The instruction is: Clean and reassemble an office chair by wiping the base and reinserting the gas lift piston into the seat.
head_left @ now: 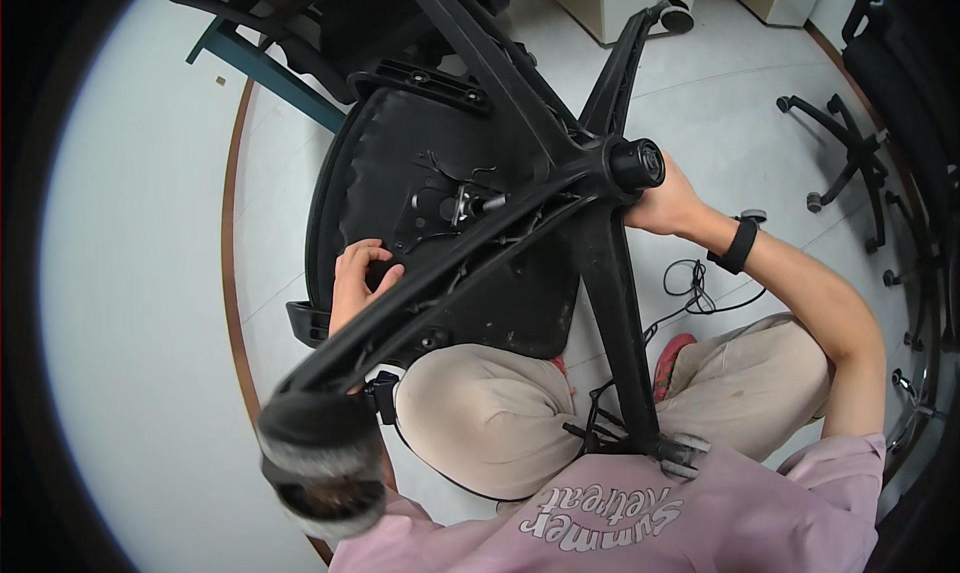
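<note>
A black five-star chair base (600, 168) with casters is held up across the middle of the view, its hub turned sideways. My right hand (668, 201) closes on it behind the hub; its fingertips are hidden. Beneath lies an upturned black chair seat (400, 163) with a metal mechanism (467, 205) at its centre. My left hand (358, 281) is over the seat's left part, fingers curled round a dark rounded part I cannot make out. One leg with a caster (325, 463) passes close in front of my left forearm. Another leg comes down between my knees.
A black cable (695, 288) lies coiled on the floor to the right. Other office chairs (855, 138) stand at the right edge. Pale cabinets (640, 3) are at the back. A teal beam (270, 78) and a white wall (130, 273) border the left side.
</note>
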`<state>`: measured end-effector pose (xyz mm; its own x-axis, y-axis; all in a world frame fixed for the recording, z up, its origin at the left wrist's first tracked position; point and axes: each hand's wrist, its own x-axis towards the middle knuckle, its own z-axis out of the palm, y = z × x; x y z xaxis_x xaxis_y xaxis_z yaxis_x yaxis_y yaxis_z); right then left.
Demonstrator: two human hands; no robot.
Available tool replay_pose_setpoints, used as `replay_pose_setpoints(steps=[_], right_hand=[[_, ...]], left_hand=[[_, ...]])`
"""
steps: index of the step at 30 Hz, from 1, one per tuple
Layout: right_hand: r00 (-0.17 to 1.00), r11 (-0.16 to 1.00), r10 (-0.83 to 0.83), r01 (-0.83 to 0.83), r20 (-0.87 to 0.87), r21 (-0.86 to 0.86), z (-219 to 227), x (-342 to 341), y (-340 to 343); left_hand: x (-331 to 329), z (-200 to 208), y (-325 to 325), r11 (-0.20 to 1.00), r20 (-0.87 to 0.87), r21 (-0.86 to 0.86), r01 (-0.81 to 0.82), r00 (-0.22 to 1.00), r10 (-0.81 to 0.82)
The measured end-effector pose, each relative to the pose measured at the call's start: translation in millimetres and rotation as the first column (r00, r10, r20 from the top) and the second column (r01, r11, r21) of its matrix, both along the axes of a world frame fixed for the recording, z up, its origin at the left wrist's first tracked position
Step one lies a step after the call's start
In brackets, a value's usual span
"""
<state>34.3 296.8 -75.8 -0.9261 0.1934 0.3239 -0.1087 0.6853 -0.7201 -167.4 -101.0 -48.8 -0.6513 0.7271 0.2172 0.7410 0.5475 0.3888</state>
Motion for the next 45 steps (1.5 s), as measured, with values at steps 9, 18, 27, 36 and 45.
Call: replay_pose_setpoints(steps=[9, 18, 27, 36, 45], right_hand=[[0.999, 0.999, 0.049, -0.05, 0.023, 0.02, -14.2, 0.7, 2.6], [0.995, 0.994, 0.1, -0.101, -0.028, -0.038, -27.8, -4.0, 0.5], [0.996, 0.995, 0.087, -0.086, -0.01, 0.05, -12.1, -16.0, -10.1], [0.983, 0.987, 0.065, -0.088, 0.172, 0.133, 34.2, -12.1, -25.5], [0.971, 0.991, 0.004, -0.037, 0.24, 0.132, 46.9, -12.1, -27.3]], left_hand=[[33.1, 27.2, 24.9, 0.951, 0.319, -0.287, -0.112, 0.925, 0.205], [-18.6, 69.3, 67.3, 0.929, 0.283, -0.369, 0.008, 0.953, 0.105], [-59.5, 51.1, 147.8, 0.945, 0.214, -0.3, 0.126, 0.975, -0.062], [-112.6, -57.4, 201.5, 0.939, -0.037, -0.042, 0.342, 0.939, -0.343], [-136.6, -78.0, 261.9, 0.94, 0.168, 0.068, 0.334, 0.925, -0.341]])
